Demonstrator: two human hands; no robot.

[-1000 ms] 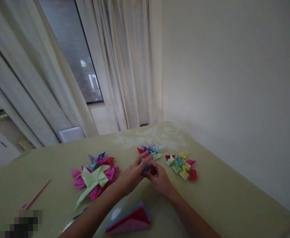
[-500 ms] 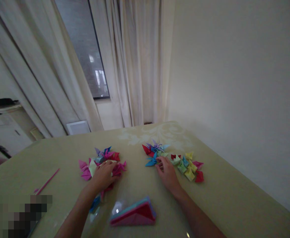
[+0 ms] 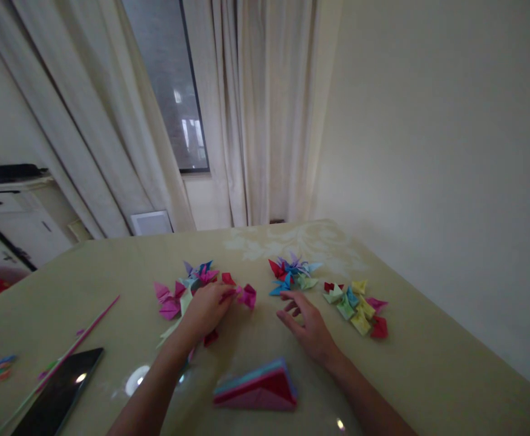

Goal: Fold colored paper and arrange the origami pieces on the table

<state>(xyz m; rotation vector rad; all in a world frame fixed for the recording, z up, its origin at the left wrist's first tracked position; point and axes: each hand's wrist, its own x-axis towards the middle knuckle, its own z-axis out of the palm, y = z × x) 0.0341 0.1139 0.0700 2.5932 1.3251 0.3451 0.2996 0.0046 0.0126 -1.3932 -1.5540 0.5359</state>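
My left hand (image 3: 208,306) pinches magenta folded paper (image 3: 248,296); my right hand (image 3: 308,324), loosely spread, nears the table's (image 3: 428,369) right edge. Squeezing hard could crush folds.

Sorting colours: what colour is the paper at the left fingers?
The paper is pink, in the head view.

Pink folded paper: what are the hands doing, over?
Left hand pinching pink folded paper. Right hand open, near blue folded paper. Paper stack closer in, blocking neither.
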